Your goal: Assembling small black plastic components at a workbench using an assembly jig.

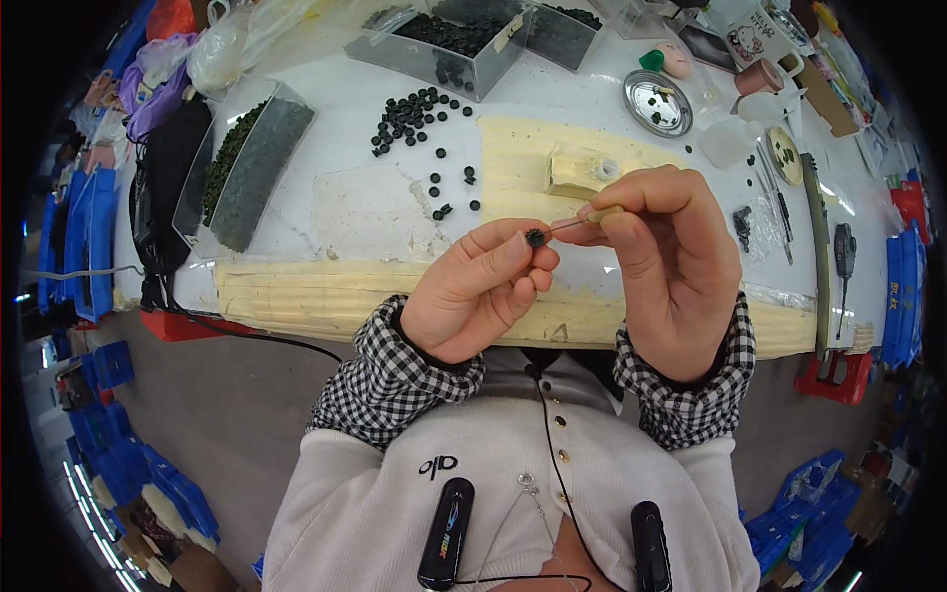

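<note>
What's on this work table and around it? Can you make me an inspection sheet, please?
Surface: white table, with a yellowish strip along the near edge.
Things in hand: small dark piece; thin tool with a pale handle, its tip near the piece, contact unclear.
Hands: left hand pinches the piece; right hand grips the tool.
Clutter: loose black pieces, clear bin of black pieces, plastic bags, pink cup.
Cables: black cable by the near left edge; thin cord over the white sweater.
Surroundings: blue bins at both sides, grey floor.
</note>
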### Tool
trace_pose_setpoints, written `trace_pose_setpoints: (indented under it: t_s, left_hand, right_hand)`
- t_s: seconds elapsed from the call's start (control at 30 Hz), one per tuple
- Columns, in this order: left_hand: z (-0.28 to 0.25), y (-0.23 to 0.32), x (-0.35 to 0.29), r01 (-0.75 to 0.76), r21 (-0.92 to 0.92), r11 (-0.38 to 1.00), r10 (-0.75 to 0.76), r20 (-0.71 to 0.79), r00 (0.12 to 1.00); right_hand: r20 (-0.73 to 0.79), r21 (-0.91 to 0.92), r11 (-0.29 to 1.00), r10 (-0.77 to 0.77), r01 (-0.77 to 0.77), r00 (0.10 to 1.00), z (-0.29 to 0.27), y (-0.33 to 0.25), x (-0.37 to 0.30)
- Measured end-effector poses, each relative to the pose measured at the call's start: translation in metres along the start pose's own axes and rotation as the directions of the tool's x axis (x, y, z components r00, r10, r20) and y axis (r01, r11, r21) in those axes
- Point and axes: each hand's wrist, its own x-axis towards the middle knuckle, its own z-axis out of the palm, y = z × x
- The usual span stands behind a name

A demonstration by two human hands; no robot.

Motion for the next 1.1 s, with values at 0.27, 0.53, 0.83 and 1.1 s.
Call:
trace_pose_setpoints:
  t_s: [0.27,0.53,0.83,1.1]
  left_hand:
    - [0.000,0.001,0.001,0.003,-0.010,1.000,-0.003,0.008,1.000]
    - [-0.001,0.000,0.001,-0.022,-0.031,0.999,0.022,0.008,1.000]
    - [0.002,0.001,0.001,-0.019,-0.040,0.999,0.019,-0.003,1.000]
    - [0.001,0.001,0.002,-0.021,-0.038,0.999,0.021,0.002,1.000]
  right_hand:
    - [-0.160,0.029,0.999,0.035,-0.031,0.987,-0.013,-0.001,0.001]
    - [-0.143,-0.613,0.782,-0.254,0.116,0.957,-0.026,0.028,0.014]
    - [-0.028,-0.752,0.648,-0.212,0.120,0.977,-0.026,0.028,0.014]
    - [0.016,-0.768,0.629,-0.167,0.119,0.986,-0.025,0.028,0.014]
